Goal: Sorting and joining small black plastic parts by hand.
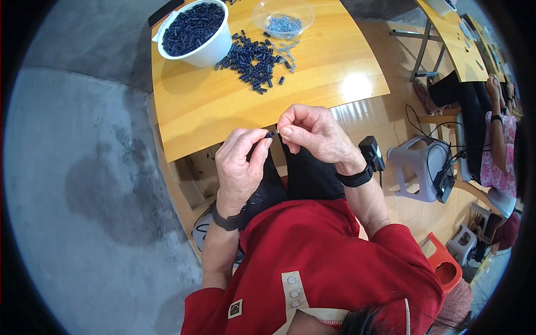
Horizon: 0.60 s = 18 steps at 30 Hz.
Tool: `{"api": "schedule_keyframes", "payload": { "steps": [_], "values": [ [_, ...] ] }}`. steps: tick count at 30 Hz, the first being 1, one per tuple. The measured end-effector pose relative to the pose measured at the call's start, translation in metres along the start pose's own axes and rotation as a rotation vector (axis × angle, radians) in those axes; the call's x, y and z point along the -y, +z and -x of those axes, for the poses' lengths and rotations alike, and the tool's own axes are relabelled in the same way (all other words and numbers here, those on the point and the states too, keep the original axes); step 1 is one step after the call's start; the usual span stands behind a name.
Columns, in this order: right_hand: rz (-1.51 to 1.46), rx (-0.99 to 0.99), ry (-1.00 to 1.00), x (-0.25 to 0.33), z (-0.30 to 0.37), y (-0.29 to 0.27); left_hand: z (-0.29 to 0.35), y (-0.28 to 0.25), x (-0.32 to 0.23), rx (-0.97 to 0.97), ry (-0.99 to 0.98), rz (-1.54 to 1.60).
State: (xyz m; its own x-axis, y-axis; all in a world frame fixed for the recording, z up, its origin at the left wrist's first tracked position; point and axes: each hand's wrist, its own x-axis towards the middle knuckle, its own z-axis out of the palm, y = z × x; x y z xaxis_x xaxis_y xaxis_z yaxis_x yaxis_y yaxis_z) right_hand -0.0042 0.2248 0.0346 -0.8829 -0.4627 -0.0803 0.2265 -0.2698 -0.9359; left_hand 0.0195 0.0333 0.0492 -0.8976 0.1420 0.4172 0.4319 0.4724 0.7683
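Note:
My left hand (241,164) pinches a small dark cylindrical piece (270,134) between thumb and forefinger, just off the table's near edge. Facing it, my right hand (315,134) has thumb and forefinger closed on a tiny pale piece (278,132), whose kind is too small to make out. The two pieces almost meet; whether they touch I cannot tell. Beyond my hands, a loose pile of similar dark pieces (251,62) lies on the table, with small clear pieces (286,51) scattered at its right side.
On the yellow wooden table (329,67) stand a white tub (216,46) full of dark pieces and a clear bowl (258,22) holding small clear bits. A grey wall (89,167) rises at left. To the right are a pale stool (413,167), cables, an orange stool (444,262) and a seated person (499,145).

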Motion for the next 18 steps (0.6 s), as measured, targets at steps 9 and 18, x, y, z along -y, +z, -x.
{"api": "schedule_keyframes", "payload": {
  "steps": [9, 18],
  "values": [
    [0.504, 0.016, -0.077, 0.020, 0.004, 0.006, -0.002, -0.009, -0.007, 0.062, 0.232, -0.218],
    [0.664, 0.135, -0.138, 0.021, 0.003, 0.005, 0.003, -0.014, -0.005, 0.203, 0.298, -0.245]
  ]
}}
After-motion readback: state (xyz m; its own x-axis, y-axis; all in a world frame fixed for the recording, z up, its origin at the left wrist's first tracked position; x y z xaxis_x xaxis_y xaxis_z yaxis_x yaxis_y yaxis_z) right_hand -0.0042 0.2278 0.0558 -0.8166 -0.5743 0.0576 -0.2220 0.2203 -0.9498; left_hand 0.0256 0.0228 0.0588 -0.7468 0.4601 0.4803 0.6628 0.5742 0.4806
